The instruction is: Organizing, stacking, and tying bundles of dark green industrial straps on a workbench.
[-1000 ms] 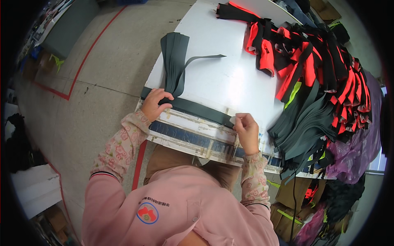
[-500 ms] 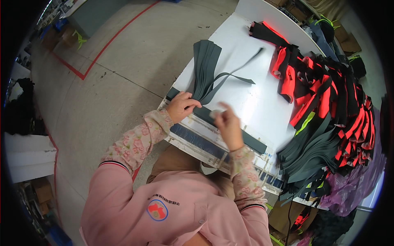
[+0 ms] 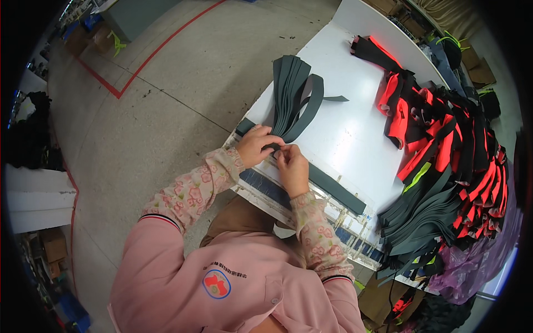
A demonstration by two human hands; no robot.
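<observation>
A fanned bundle of dark grey-green strips (image 3: 290,91) stands out from under my left hand (image 3: 256,145), whose fingers are closed round its gathered near end. My right hand (image 3: 292,166) meets the left at that same end, thumb and fingers pinched together; what lies between them is hidden by the fingers. From the bundle one strip curls to the right in a loop (image 3: 315,100). Beneath both hands a flat dark grey-green strip (image 3: 336,188) lies along the near edge of the white table (image 3: 347,133).
A heap of black and bright red-orange strips (image 3: 427,116) covers the table's right side. Nearer me lies a large pile of grey-green strips (image 3: 419,208), beside a purple plastic bag (image 3: 472,263). A raised white panel (image 3: 388,39) borders the far side. Red line (image 3: 141,66) marks the floor.
My right hand has moved left and in to the bundle's gathered end, beside my left hand. The loose strips right of the bundle have swung into a rounder loop.
</observation>
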